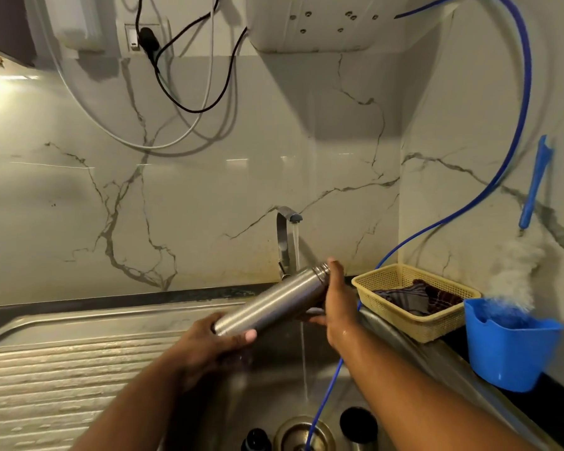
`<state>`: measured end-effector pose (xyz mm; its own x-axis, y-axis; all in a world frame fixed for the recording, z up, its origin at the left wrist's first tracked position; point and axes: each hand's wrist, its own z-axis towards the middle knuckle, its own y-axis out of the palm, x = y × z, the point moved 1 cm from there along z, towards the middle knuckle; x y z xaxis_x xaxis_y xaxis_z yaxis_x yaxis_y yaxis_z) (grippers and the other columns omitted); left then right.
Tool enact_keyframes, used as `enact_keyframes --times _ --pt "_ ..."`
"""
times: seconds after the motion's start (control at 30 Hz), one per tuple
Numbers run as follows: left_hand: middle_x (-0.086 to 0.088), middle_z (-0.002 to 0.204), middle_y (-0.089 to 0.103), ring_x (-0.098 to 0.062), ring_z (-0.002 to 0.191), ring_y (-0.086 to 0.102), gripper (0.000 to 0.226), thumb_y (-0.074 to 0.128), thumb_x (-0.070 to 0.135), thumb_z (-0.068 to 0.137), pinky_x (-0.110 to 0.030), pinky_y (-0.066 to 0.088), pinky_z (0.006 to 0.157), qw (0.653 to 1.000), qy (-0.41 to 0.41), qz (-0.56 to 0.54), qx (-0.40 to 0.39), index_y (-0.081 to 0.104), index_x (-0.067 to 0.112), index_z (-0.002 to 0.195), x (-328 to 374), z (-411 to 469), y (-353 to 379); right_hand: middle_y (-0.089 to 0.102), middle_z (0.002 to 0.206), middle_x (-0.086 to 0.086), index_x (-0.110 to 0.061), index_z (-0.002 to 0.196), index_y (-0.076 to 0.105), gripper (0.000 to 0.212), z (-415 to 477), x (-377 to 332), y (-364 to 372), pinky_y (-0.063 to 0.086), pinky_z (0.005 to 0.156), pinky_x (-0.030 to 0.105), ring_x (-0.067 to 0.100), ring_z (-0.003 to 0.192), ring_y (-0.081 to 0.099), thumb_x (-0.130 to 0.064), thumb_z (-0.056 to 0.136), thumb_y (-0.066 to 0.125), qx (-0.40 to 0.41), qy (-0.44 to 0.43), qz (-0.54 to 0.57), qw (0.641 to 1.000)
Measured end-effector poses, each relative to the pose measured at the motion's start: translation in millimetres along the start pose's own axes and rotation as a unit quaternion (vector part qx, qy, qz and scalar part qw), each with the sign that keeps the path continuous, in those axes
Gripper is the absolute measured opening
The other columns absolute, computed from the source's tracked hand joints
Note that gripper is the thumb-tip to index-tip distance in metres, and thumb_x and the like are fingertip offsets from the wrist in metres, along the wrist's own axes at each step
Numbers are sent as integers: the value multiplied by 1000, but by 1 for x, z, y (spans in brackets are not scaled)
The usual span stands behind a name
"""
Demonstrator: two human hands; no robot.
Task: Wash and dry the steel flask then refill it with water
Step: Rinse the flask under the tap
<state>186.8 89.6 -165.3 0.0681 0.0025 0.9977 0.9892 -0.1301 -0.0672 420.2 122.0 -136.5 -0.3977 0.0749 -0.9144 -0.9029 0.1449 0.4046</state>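
Observation:
The steel flask (274, 301) lies tilted over the sink, its capless threaded mouth pointing up and to the right. My left hand (209, 343) grips its base end. My right hand (336, 307) holds the neck end, palm against the mouth, thumb under the body. The tap (287, 236) stands behind the flask with water running down past it into the steel sink (274, 379). A black cap (358, 424) lies in the basin near the drain (303, 434).
A blue hose (326, 395) runs from the wall unit down into the drain. A yellow basket (414, 317) with a dark cloth sits right of the sink, a blue tub (511, 349) with a bottle brush beside it. The ribbed draining board (62, 379) is at left.

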Motion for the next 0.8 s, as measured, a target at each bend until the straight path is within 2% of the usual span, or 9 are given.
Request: enact_keyframes --times 0.07,0.13,0.2,0.3,0.4,0.47,0.57,0.67,0.8 --pt "-18 128 63 -35 106 70 86 101 27 55 -52 61 84 999 29 -18 36 60 17 130 4 1 -3 64 96 12 -14 117 55 37 10 3 -11 60 77 45 25 85 65 -47 105 43 77 17 -8 997" --pt "-12 135 57 -36 114 65 106 102 46 45 -46 62 83 994 80 -6 80 55 22 136 8 1 -3 63 95 17 -8 117 55 33 16 13 -20 57 73 44 29 82 65 -35 106 40 84 91 -37 992" --pt "-5 136 54 -33 118 60 109 99 57 44 -47 62 84 984 138 17 115 53 29 138 17 -1 0 65 100 23 -3 115 54 31 16 28 -25 56 66 37 33 83 68 -29 106 38 33 176 -94 979" --pt "6 131 49 -19 113 57 87 90 49 59 -40 63 82 961 222 85 145 52 38 137 37 -10 16 69 106 27 2 120 57 39 12 44 -26 56 56 28 30 76 71 -28 105 37 -73 249 -168 951" --pt "13 131 54 -12 116 57 82 87 48 61 -34 60 86 929 300 154 152 53 43 135 51 -18 32 72 90 26 7 114 61 48 8 55 -18 56 53 27 27 65 71 -30 107 31 -129 288 -229 921" --pt "15 132 56 -7 118 57 83 88 49 62 -29 57 90 911 337 187 145 52 44 136 51 -19 37 73 92 27 7 115 62 51 7 59 -13 58 53 27 29 68 73 -30 107 29 -159 303 -263 902" --pt "21 132 55 0 116 57 84 86 52 63 -18 52 89 900 347 220 148 49 48 138 49 -17 41 70 113 30 5 124 56 55 3 58 -11 61 57 30 33 77 75 -43 108 36 -200 331 -267 883" --pt "24 132 52 5 116 54 82 86 49 66 -17 51 90 898 344 217 164 46 50 137 43 -15 42 65 121 33 4 135 47 77 4 55 -14 63 60 36 37 84 76 -65 101 38 -219 373 -218 875" --pt "27 123 49 2 110 56 75 87 31 70 -14 56 76 921 313 138 185 47 46 132 42 -14 42 66 119 32 -9 133 50 69 10 48 -16 64 75 45 42 97 74 -67 96 48 -199 333 -114 915"
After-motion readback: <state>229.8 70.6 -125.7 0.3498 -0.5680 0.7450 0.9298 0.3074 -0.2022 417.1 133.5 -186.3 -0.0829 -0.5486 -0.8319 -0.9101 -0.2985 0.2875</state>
